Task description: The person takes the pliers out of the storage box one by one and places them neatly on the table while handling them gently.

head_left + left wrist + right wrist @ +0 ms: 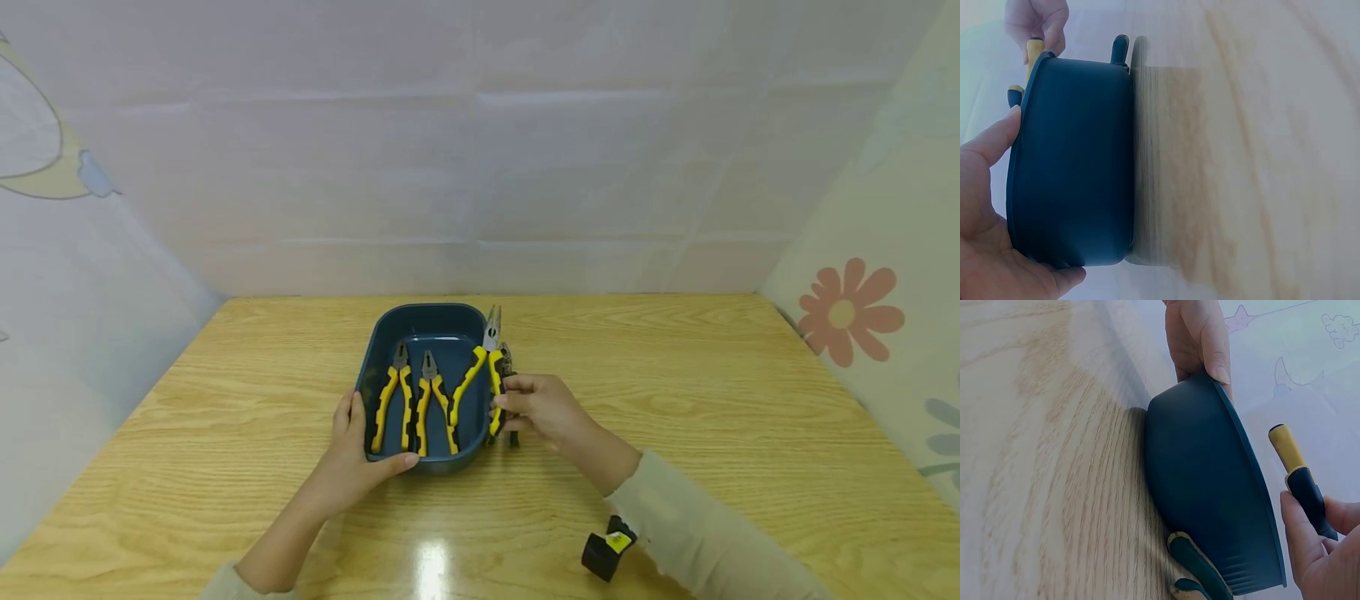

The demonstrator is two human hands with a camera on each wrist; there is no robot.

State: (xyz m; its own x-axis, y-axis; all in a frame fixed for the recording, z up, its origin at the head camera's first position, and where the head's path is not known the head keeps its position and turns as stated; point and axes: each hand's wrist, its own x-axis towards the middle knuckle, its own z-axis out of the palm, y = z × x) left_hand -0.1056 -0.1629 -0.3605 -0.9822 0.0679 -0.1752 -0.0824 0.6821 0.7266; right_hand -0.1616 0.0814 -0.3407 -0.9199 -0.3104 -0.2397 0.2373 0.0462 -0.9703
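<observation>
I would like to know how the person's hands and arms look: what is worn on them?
The left hand and right hand are gloveless. The right sleeve looks plain and pale beige; the left sleeve, similarly pale, barely shows.

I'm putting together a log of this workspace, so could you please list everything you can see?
Tub: one, dark blue, on the table
Left pliers: one, yellow-black, in the tub
Middle pliers: one, yellow-black, in the tub
Held pliers: one, yellow-black, at the tub's right rim
Dark tool: one, dark-handled, right of the tub, partly hidden
Black item: one, yellow patch, by the right sleeve
Table: one, yellowish wood
Walls: three, pale, back and sides
Flower: one, reddish, right wall
Other prints: several, pale, side walls
Sleeves: two, beige, forearms
Left grip: one, bare hand, holding the tub
Right grip: one, bare hand, holding pliers
</observation>
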